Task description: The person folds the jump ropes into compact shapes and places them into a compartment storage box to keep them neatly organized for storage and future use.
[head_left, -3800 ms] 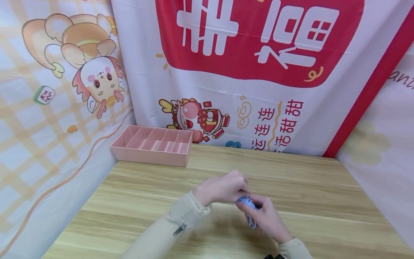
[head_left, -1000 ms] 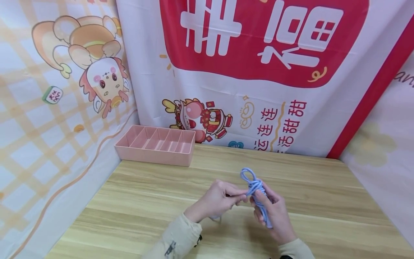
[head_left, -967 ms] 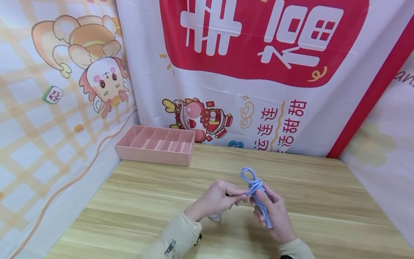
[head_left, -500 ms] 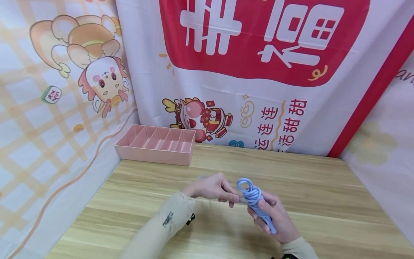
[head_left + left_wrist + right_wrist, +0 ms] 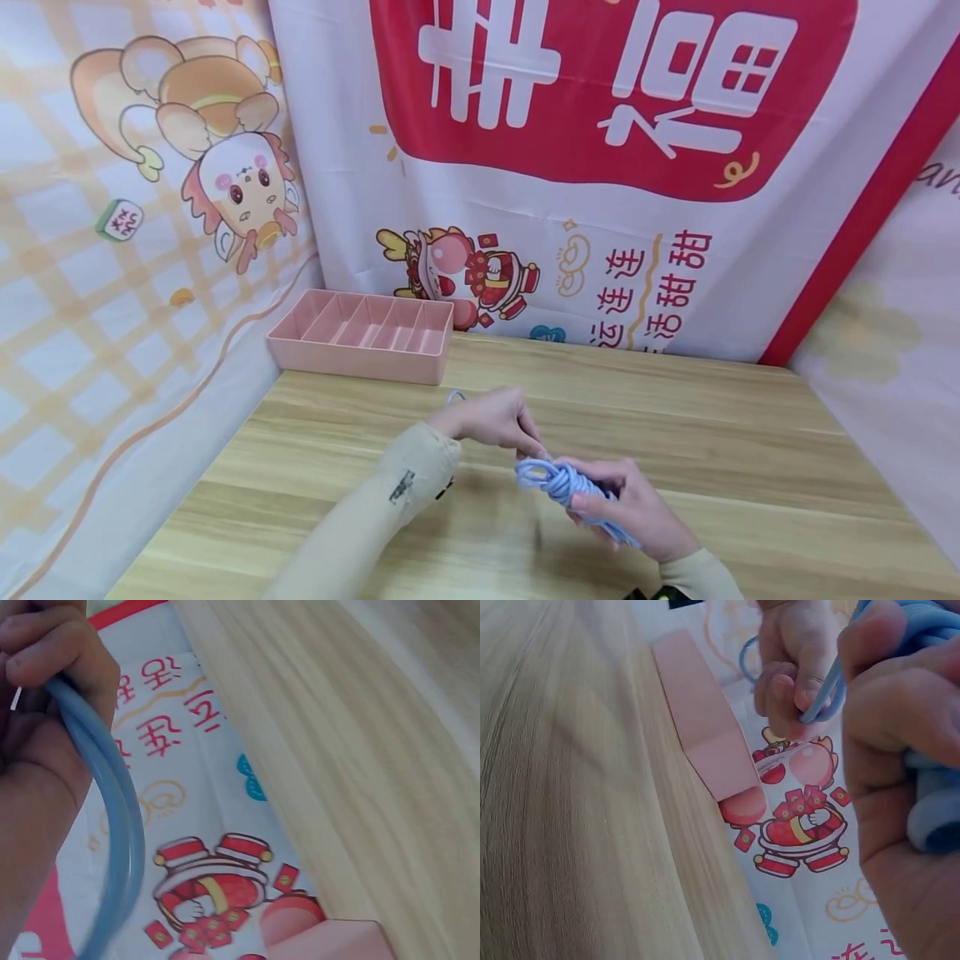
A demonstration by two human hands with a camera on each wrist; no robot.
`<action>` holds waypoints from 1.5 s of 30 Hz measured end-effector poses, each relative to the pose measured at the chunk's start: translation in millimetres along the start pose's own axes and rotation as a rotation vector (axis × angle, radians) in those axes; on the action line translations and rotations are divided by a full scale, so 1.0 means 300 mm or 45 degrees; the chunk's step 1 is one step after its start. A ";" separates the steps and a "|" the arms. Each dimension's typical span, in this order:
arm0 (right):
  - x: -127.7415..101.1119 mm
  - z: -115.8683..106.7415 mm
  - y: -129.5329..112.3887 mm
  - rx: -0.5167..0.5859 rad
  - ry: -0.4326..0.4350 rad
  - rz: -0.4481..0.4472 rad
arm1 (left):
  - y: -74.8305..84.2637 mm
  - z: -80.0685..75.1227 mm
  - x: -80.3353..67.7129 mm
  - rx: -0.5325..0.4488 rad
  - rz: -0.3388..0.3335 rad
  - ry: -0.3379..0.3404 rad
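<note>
Blue cable bundle (image 5: 573,492) gripped in right hand (image 5: 630,512); left hand (image 5: 491,417) at 10 o'clock pinches the loose end (keep it taut).

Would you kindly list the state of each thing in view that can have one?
blue cable: coiled and wrapped into a bundle, off the table.
right hand: grips the bundle.
left hand: pinches a loose cable loop.
pink tray: compartments look empty, resting on the table against the backdrop.
</note>
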State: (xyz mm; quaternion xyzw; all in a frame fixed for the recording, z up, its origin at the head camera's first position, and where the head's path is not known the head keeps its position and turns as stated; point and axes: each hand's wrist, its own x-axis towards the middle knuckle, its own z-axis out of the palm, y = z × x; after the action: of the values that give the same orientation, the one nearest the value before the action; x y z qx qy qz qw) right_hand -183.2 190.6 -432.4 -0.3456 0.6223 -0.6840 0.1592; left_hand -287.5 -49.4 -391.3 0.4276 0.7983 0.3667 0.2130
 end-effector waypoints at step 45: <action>0.030 0.032 0.015 -0.235 0.754 0.443 | 0.205 0.204 -0.049 1.206 0.456 0.577</action>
State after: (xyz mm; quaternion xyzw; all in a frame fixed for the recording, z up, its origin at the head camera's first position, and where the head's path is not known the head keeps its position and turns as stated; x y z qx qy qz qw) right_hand -184.1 177.0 -434.4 -0.0341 0.7502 -0.6581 0.0543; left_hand -207.1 -14.6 -382.7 0.5161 0.8166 0.0810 -0.2455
